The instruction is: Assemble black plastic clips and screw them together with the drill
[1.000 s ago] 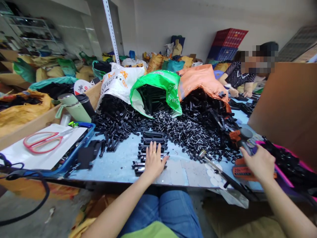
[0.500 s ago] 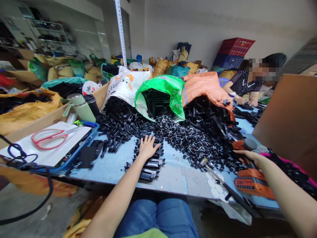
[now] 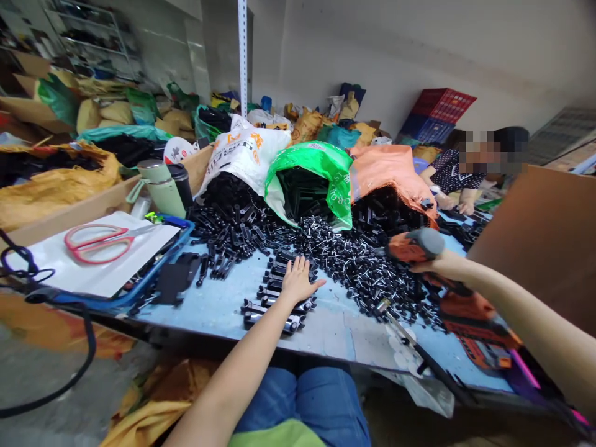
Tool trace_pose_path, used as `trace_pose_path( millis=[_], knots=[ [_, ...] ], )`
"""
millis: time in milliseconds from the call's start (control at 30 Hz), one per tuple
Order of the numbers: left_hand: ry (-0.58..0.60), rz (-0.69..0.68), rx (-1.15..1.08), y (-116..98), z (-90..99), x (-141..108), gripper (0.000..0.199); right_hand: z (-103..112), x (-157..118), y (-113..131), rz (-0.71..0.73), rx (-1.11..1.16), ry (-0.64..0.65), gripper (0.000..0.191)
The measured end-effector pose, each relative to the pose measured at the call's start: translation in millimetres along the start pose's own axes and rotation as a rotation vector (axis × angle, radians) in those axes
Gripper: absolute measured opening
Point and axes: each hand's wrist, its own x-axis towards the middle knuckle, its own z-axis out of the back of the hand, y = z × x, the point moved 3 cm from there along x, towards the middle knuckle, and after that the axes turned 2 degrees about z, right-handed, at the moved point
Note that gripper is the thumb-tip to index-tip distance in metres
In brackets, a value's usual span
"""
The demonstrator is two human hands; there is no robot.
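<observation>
Fingers spread, my left hand (image 3: pixel 298 283) lies flat on a row of black plastic parts (image 3: pixel 274 321) lined up near the table's front edge. My right hand (image 3: pixel 442 266) is wrapped round the handle of an orange cordless drill (image 3: pixel 407 246), held above the table with its nose toward the left. Below the drill is a heap of black-headed screws (image 3: pixel 372 267) with bright shanks. The drill's bit is too blurred to make out. A hammer (image 3: pixel 405 335) lies in front of the heap, its handle reaching past the table edge.
White, green (image 3: pixel 342 192) and orange (image 3: pixel 386 167) sacks spill black parts at the back. Red scissors (image 3: pixel 100 243) lie on white paper over a blue tray (image 3: pixel 186 239), beside a green flask (image 3: pixel 161 189). A cardboard panel (image 3: pixel 535 236) stands right; a co-worker (image 3: pixel 459 171) works behind it.
My right hand has lifted the drill off the table and brought it leftward. My left hand stays on the row of parts. The view has shifted slightly.
</observation>
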Motion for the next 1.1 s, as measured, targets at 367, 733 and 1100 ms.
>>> trace_pose_path(
  millis=[367,733,1100],
  knots=[
    [-0.034,-0.022,-0.016,9,3.3,-6,0.100,-92,117,248,0.252,-0.055,0.553,0.024],
    [0.013,-0.026,-0.031,17,-5.4,0,0.100,-121,141,286,0.347,-0.263,0.679,0.024],
    [0.099,-0.007,-0.028,14,8.7,2,0.102,-122,91,296,0.463,-0.341,0.739,0.017]
  ],
)
